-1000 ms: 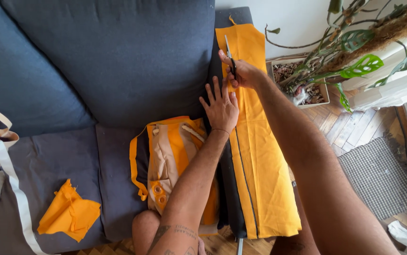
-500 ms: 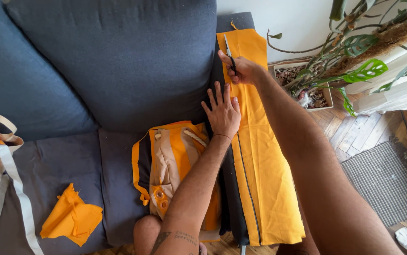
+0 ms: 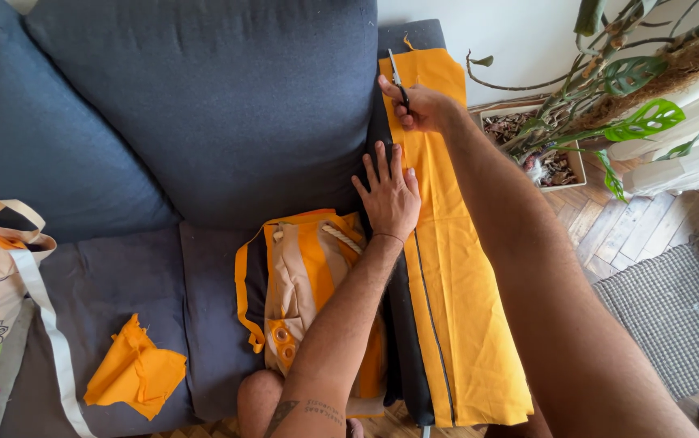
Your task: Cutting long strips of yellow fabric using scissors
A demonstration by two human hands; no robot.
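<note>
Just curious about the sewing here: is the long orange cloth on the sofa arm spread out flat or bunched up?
Spread flat: the long orange cloth lies smooth along the sofa arm, left hand pressing its edge.

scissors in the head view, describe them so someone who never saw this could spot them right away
Find the dark blue sofa and follow its right armrest, draped with a long orange fabric strip. Near the far end, the right hand holds the scissors: slim silver blades pointing away, the only metal thing on the orange cloth.
</note>
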